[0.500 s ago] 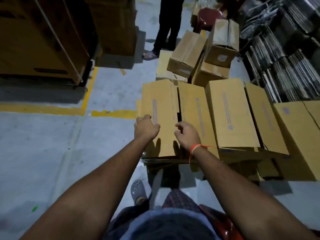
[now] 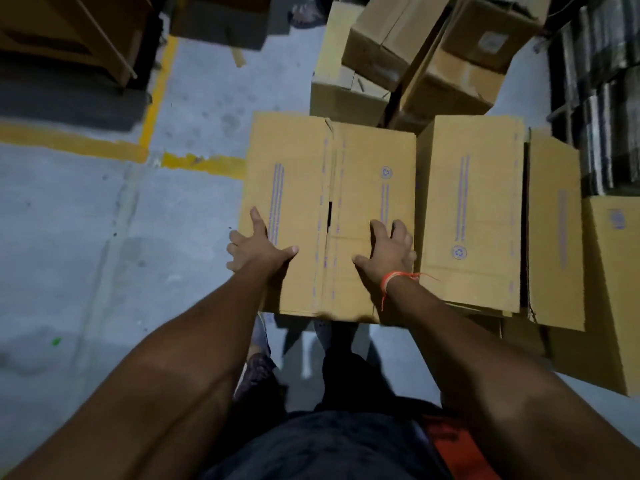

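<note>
A closed brown cardboard box with blue print sits right in front of me, its two top flaps meeting along a middle seam. My left hand grips its left edge: thumb and forefinger lie on top, the other fingers curl down over the side. My right hand, with an orange thread at the wrist, holds the right part of the top, its fingers reaching the right edge beside the neighbouring box.
A second box stands tight against the right, with more boxes beyond it and several piled behind. Dark stacked goods line the far right. Yellow floor lines and wooden crates lie left. A person's foot shows at top.
My hands have moved from the middle of the box top out to its left and right edges. The view has come closer and tilted further down over the box.
</note>
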A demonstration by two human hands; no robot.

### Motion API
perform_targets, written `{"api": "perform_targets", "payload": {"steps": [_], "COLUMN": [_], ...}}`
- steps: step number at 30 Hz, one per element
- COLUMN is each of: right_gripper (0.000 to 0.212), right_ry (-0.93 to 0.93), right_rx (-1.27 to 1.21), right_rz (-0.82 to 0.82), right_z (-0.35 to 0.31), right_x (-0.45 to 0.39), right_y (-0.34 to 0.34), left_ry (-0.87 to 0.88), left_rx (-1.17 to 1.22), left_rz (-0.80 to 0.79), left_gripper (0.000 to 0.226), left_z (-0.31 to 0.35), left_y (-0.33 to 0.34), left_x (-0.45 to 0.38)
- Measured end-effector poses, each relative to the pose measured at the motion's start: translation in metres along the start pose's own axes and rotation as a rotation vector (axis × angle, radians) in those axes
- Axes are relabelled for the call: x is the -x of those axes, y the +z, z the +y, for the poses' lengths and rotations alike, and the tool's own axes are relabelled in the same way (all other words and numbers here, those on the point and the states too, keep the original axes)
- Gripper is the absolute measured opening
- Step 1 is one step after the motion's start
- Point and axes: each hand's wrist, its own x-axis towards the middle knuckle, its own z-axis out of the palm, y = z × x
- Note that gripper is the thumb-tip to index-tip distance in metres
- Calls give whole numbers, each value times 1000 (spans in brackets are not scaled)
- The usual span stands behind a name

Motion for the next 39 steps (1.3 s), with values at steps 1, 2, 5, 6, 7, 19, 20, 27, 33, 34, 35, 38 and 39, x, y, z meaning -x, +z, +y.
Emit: {"api": "perform_targets", "payload": {"steps": [1, 2, 5, 6, 7, 19, 20, 27, 33, 34, 35, 38, 39], "right_gripper": [97, 106, 127, 132, 134, 130, 130, 129, 122, 121, 120, 120, 120], "right_ry": [8, 7, 38, 49, 54, -149, -191, -511, -788, -833, -870, -945, -966], "right_rx": [-1, -8, -74, -108, -134, -190, -187, -117, 46, 69, 97, 206, 232], "right_rz": [-14, -19, -76, -91, -104, -116, -122, -192, -236, -233, -241, -314, -340], "right_z": [7, 12, 24, 25, 26, -11, -20, -93, -138, -142, -146, -149, -147], "right_x": [-8, -15, -29, -30, -32, 37, 50, 143, 235, 247, 256, 268, 268], "right_y": [1, 1, 1, 1, 0, 5, 8, 51, 113, 126, 139, 183, 200], "left_ry": [-8, -4, -26, -29, -24, -111, -133, -339, -566, -605, -640, -725, -745], "left_rx": [1, -3, 23, 26, 24, 119, 141, 362, 600, 637, 673, 754, 773], "left_rz": [13, 25, 8, 10, 17, 137, 159, 319, 391, 398, 399, 401, 404], "left_gripper": [132, 134, 140, 142, 143, 144, 143, 140, 137, 137, 137, 137, 137], "left_z": [2, 4, 5, 4, 3, -82, -100, -255, -380, -396, -409, -438, -444], "left_y": [4, 7, 6, 5, 4, -21, -25, -20, 56, 72, 89, 144, 164], "left_x": [-4, -7, -16, -17, -16, 57, 69, 164, 246, 256, 264, 282, 284]}}
